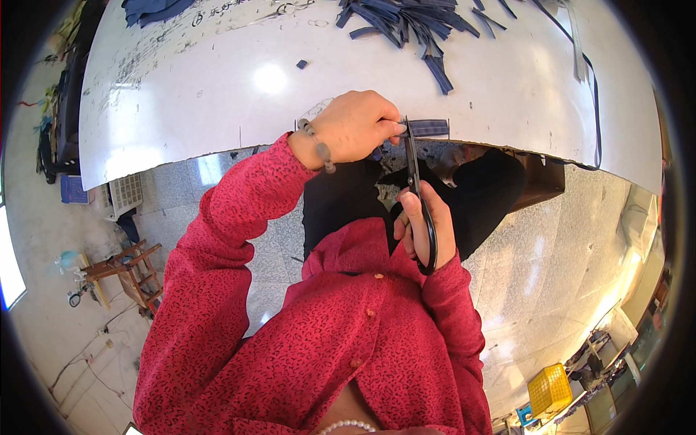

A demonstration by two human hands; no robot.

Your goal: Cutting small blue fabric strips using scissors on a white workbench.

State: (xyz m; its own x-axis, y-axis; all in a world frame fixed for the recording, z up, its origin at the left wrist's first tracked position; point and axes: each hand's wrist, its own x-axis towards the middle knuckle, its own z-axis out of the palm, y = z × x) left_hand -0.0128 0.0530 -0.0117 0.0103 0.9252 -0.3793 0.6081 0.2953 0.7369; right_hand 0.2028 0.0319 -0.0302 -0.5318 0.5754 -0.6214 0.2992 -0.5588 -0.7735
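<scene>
A: Head view, then. Where does the cutting stand?

B: The left hand (355, 127) pinches one end of a dark blue fabric strip (428, 128) at the near edge of the white counter (217, 94), fingers pressed together on it. The right hand (424, 228) is closed through the loops of black scissors (418, 196), whose blades point toward twelve o'clock and meet the strip just beside the left fingertips.

A: How much looks done?

B: I'd judge a fair share. A pile of cut blue strips (413, 25) lies at the far side of the counter, toward twelve o'clock, and one small blue scrap (301, 64) sits alone toward eleven. The strip in hand looks not yet severed; whether the blades have bitten in, I can't tell. More blue fabric (148, 9) lies folded at about ten o'clock, perhaps uncut stock.

A: Any packages, labels, signs?

B: No labels or signs that I can make out. On the floor, a yellow slatted crate (549, 389) at five o'clock, a blue crate (72, 188) at nine, and a white slatted basket (127, 192) just beside it.
</scene>
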